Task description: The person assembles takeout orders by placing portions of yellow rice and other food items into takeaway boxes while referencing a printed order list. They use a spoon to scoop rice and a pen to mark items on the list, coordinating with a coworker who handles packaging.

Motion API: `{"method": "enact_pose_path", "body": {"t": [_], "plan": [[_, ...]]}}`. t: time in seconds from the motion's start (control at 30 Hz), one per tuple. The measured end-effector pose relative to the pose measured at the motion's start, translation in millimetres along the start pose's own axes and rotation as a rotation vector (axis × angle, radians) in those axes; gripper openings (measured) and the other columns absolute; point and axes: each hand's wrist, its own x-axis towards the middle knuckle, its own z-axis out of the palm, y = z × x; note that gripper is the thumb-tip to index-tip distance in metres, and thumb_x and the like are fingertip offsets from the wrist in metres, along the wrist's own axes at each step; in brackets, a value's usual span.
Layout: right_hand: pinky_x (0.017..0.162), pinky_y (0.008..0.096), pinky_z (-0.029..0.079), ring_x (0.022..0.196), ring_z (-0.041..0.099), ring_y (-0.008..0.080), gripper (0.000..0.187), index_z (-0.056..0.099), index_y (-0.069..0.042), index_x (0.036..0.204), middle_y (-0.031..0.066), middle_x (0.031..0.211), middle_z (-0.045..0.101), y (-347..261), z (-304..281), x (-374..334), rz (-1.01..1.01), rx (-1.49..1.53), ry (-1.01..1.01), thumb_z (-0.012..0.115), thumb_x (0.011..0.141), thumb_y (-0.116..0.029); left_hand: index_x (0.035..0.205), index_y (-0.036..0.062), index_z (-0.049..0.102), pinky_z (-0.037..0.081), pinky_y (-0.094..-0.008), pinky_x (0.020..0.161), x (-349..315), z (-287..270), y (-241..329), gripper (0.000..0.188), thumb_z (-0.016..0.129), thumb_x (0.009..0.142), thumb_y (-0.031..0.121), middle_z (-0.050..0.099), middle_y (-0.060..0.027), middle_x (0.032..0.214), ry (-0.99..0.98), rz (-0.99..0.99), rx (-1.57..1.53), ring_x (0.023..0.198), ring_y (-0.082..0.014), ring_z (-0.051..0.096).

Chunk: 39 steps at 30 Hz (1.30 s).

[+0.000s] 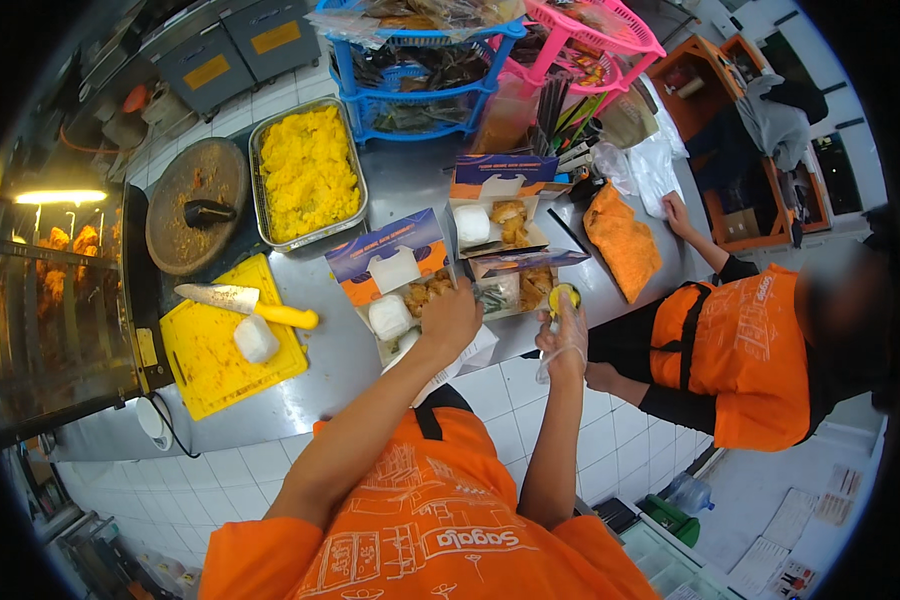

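My bare left hand point(450, 322) reaches over the nearest open meal box point(390, 258), fingers bent together beside fried chicken pieces point(417, 297); what they grip is hidden. A white wrapped bundle point(390, 317) lies in that box. My right hand point(566, 345), in a clear plastic glove, is closed around a small round yellow thing point(565, 298) near the counter's front edge. Just left of it a second box holds fried chicken point(536, 287) and a clear packet point(498, 293), its lid point(525, 262) folded half up. Behind, a third open box point(500, 180) holds a white bundle and chicken.
On the left are a yellow cutting board point(200, 370) with a knife point(250, 302), a stone mortar point(185, 225), a tray point(362, 205) of yellow rice and a lit glass cabinet point(65, 300). Blue racks point(425, 115) stand behind. A co-worker point(735, 350) stands right, near an orange cloth point(620, 240).
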Motion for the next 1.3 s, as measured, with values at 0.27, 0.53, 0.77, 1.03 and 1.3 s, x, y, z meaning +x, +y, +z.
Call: {"method": "enact_pose_path", "body": {"t": [0.27,0.53,0.77,1.03,1.3], "plan": [[0.033,0.0245,0.024,0.036,0.032,0.0105,0.039,0.044,-0.02,0.118,0.0088,0.071,0.058,14,-42,-30,0.023,0.095,0.141,0.066,0.095,-0.044,0.111,0.0078,0.069,0.052,-0.0454,0.085,16,28,44,0.032,0.064,0.091,0.033,0.071,-0.0213,0.102,0.078,-0.025,-0.501,0.098,-0.0379,0.068],[0.033,0.0265,0.024,0.036,0.034,0.0132,0.045,0.04,-0.022,0.126,0.0099,0.075,0.06,5,-59,-31,0.018,0.057,0.121,0.065,0.095,-0.043,0.144,0.0048,0.042,0.055,-0.0525,0.075,-11,29,40,0.062,0.058,0.093,0.037,0.067,-0.0313,0.094,-0.149,-0.018,-0.15,0.086,-0.0462,0.068],[0.034,0.0234,0.021,0.036,0.031,0.0056,0.035,0.048,-0.017,0.121,0.0141,0.08,0.065,9,-18,-22,0.079,-0.137,-0.114,0.066,0.097,-0.035,0.144,0.0046,0.042,0.054,-0.0527,0.067,-47,16,3,0.06,0.056,0.095,0.036,0.068,-0.0256,0.078,-0.198,0.043,0.047,0.074,-0.0439,0.068],[0.085,0.0426,0.053,0.099,0.067,0.0362,0.054,0.05,-0.009,0.131,0.0188,0.11,0.067,27,26,-12,-0.878,-1.114,-0.243,0.075,0.085,-0.023,0.147,0.0033,0.04,0.054,-0.0504,0.058,-60,24,-10,0.063,0.057,0.094,0.033,0.066,-0.0229,0.069,-0.082,0.143,0.032,0.063,-0.0417,0.066],[0.089,0.047,0.052,0.107,0.06,0.0432,0.06,0.052,-0.008,0.132,0.0215,0.119,0.061,35,14,-6,-1.221,-1.255,-0.386,0.067,0.074,-0.004,0.152,0.0008,0.029,0.053,-0.0504,0.056,-67,32,-13,0.074,0.06,0.092,0.032,0.065,-0.0192,0.066,-0.104,0.144,0.018,0.059,-0.0383,0.066]]}}
